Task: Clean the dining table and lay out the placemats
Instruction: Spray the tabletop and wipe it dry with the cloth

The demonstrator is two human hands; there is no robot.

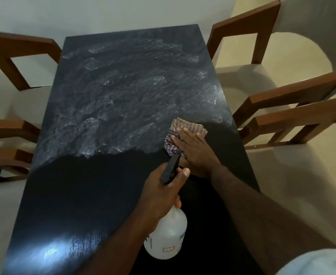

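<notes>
Head view: at the left edge at least two wooden left chairs point(14, 48) stand against the one black dining table point(83, 195), its upper half smeared with wet streaks point(123, 92). Low centre, the left hand point(163, 193) curls round the neck of one white spray bottle point(167, 235). Just right of it, the right hand point(195, 149) presses flat, fingers straight, on one striped cloth point(189, 127) near the table's right edge. At least two right chairs point(294, 92) follow.

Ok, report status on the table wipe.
Left hand grips spray bottle. Right hand flat on cloth, pressing it to table. Far half smeared wet. Nothing blocks the cloth.
</notes>
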